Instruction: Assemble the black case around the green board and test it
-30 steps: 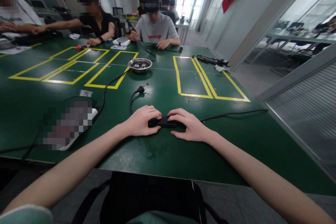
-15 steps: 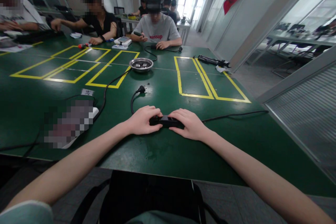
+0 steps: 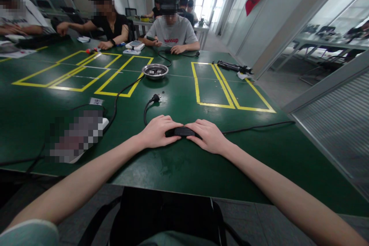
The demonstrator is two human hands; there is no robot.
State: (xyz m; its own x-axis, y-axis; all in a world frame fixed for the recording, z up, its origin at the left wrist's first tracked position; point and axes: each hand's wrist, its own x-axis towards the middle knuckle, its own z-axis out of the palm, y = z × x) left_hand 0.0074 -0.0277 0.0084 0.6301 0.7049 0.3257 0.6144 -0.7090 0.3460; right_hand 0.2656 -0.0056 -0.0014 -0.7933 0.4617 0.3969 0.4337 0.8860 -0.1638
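A small black power adapter [image 3: 184,132] lies low over the green table in front of me, held from both ends. My left hand [image 3: 160,131] closes on its left end, thumb below and fingers above. The right end is pinched in the same way by my right hand [image 3: 208,136]. My fingertips hide parts of the adapter, and the two hands nearly meet over it. A black cord with a mains plug [image 3: 156,98] curves out beyond my left hand. On the other side a thin black cable [image 3: 256,126] runs off to the right.
A metal bowl [image 3: 155,72] with small metal parts stands mid-table. Left of me lies a blurred-out device [image 3: 79,136] with cables. Yellow tape outlines [image 3: 216,105] mark the green table [image 3: 178,177]. A black folded tripod-like object [image 3: 234,67] lies far right. Several people sit opposite.
The adapter has turned in my fingers, so a ribbed side now faces me. My left fingers have straightened and shifted right along it, closer to my right hand.
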